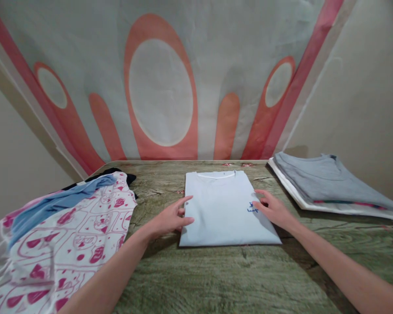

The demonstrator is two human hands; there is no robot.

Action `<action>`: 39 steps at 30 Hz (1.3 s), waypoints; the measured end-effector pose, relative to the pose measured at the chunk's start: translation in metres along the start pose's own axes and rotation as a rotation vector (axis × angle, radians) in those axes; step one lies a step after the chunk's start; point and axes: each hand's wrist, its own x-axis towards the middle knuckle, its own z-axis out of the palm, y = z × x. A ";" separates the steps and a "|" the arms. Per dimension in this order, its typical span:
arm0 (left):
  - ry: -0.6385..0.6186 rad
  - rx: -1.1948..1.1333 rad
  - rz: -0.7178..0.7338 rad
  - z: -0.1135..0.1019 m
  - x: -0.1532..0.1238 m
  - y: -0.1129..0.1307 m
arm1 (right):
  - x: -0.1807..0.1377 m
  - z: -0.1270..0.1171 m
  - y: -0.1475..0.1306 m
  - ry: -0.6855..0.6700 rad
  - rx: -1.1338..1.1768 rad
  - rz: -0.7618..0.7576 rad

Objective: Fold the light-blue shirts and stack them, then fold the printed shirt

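A folded light-blue T-shirt (219, 209) lies flat on the wooden-patterned table, its neckline towards the wall. Small dark-blue lettering (253, 207) marks its right side. At the left edge of the shirt is my left hand (172, 216), thumb and index finger spread apart with their tips on the fabric. My right hand (275, 209) touches the opposite edge, its thumb over the cloth near the lettering and its index finger stretched out. Both hands look open, resting against the sides; the curled lower fingers are partly hidden.
On the left lies a loose heap of clothes, with a white garment with pink print (85, 244), a blue garment (62, 203) and a black one (131, 179). A folded stack with a grey shirt (327, 179) on top sits at the right. A patterned backdrop (206, 87) rises behind the table (216, 283).
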 end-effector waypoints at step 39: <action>0.309 0.466 0.027 0.039 -0.063 -0.007 | 0.190 0.073 -0.106 -0.247 -0.301 -0.266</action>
